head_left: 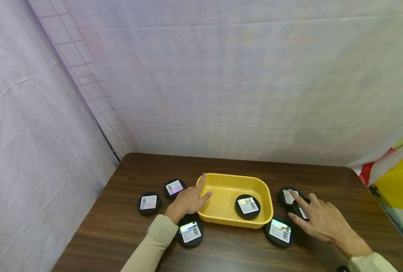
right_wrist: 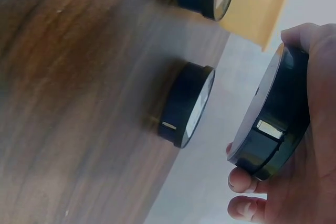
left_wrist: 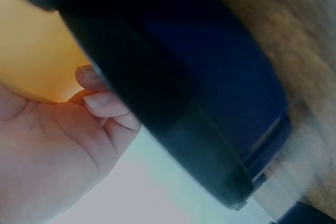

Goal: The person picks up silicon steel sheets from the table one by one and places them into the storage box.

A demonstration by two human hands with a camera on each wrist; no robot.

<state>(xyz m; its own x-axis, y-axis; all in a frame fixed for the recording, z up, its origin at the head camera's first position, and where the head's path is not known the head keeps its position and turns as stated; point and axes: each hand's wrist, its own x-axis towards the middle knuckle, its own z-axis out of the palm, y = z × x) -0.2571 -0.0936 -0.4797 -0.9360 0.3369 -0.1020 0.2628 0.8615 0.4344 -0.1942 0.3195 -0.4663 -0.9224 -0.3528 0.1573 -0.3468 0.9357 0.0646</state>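
Observation:
A yellow plastic basket (head_left: 222,189) sits mid-table with one round flat black container (head_left: 248,206), white barcode label up, inside it. My left hand (head_left: 188,198) holds the basket's left rim, thumb over the inside and index finger stretched along the edge. In the left wrist view a dark container (left_wrist: 199,77) blocks much of the sight; the lower fingers (left_wrist: 113,103) look curled. With thumb and fingers my right hand (head_left: 327,223) grips another black container (right_wrist: 273,114), tilted above the table to the basket's right. Its label is partly hidden by fingers.
Beside the right hand lie a black container (head_left: 285,194), partly covered by it, and another container (head_left: 279,233) against the basket's front right corner. More containers lie left: one (head_left: 148,203), a second (head_left: 174,187), a third (head_left: 189,232) by the left wrist. A curtain (head_left: 242,94) hangs behind.

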